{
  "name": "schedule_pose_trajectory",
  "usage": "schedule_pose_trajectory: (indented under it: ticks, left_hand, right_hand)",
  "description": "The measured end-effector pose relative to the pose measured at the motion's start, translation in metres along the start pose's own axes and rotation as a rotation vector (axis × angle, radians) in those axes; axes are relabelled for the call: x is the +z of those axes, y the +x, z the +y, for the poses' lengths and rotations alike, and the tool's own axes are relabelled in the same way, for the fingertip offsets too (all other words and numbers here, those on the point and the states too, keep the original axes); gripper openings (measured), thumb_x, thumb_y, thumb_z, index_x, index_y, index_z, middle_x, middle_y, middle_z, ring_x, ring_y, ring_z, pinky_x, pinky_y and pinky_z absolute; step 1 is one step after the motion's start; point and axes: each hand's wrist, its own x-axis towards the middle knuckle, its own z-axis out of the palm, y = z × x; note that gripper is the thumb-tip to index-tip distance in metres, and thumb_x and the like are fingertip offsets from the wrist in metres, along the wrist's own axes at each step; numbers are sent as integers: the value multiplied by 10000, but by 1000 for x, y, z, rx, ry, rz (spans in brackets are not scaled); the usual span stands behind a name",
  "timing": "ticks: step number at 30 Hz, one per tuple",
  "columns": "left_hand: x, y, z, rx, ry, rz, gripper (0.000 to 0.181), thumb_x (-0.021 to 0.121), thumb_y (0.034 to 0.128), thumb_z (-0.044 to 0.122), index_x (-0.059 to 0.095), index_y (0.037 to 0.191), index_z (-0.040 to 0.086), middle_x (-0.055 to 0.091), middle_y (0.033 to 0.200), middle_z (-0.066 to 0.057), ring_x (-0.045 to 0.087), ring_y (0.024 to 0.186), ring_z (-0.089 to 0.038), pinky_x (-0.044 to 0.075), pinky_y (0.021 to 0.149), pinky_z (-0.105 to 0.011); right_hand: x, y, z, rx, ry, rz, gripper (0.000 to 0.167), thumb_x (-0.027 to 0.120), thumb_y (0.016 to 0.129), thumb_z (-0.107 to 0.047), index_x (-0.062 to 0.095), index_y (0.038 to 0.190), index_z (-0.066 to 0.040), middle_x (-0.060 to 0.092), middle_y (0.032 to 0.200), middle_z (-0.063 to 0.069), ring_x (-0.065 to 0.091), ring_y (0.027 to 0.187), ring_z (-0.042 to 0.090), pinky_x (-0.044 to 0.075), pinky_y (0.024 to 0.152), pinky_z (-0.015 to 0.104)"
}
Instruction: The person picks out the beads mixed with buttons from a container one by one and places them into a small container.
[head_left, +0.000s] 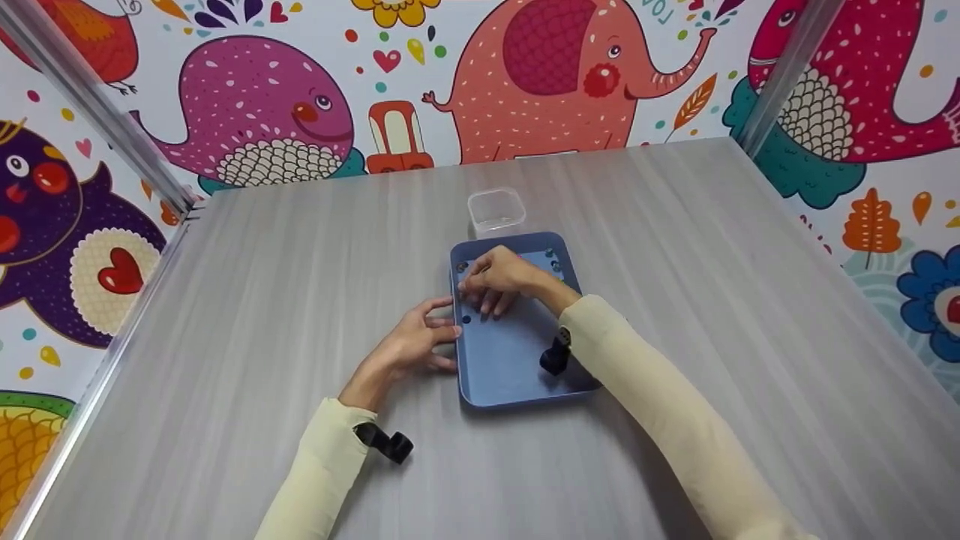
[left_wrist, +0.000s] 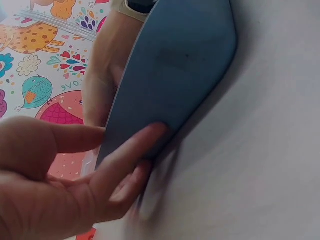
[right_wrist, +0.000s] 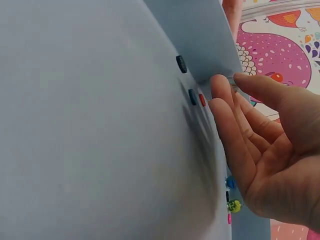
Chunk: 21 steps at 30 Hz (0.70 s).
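A blue rectangular tray (head_left: 510,352) lies before me with several small coloured pieces in it. My left hand (head_left: 412,337) is at its left side, thumb at the rim and fingers against the outer wall. My right hand (head_left: 499,277) reaches over the tray's far left part. In the right wrist view its thumb and a finger come together on a small clear piece (right_wrist: 232,83), mostly hidden by the fingertips. Near those fingers lie a black piece (right_wrist: 181,64), a dark blue piece (right_wrist: 192,97) and a red piece (right_wrist: 202,100) on the tray floor.
A clear plastic container (head_left: 496,211) stands just beyond the tray's far edge. Small green pieces (head_left: 553,262) lie by the tray's far right corner. The grey wood-grain table (head_left: 300,270) runs back to walls covered in cartoon animals.
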Motion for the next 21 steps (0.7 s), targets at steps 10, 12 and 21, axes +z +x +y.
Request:
schedule_pose_trajectory:
  ticks: [10,12,21]
  left_hand:
    - [1,-1,-1,5,-3,2,610,568,982,-16,311,1532,50,516,1397,-301,638,1118,-310,664,699,-418]
    - [1,-1,-2,5,-4,6,612,572,980,-17,315,1531,52,519,1393,-300,641,1106,-306,665,693,-411]
    - [1,0,-1,8,-2,8,616,574,979,-11,316,1534,57,514,1389,-305,659,1091,-312,665,713,-415]
  right_hand:
    - [-9,-6,2,-30,14,48,200,672,967,-249,738,1047,-79,731,847,72,689,577,134,616,518,272]
    - [-12,-7,2,-35,22,60,215,669,972,-260,736,1059,-76,727,851,75,693,588,134,617,526,269]
    - [-29,-13,-1,-52,92,132,298,675,969,-294,713,1110,-34,700,874,109,687,604,142,621,551,269]
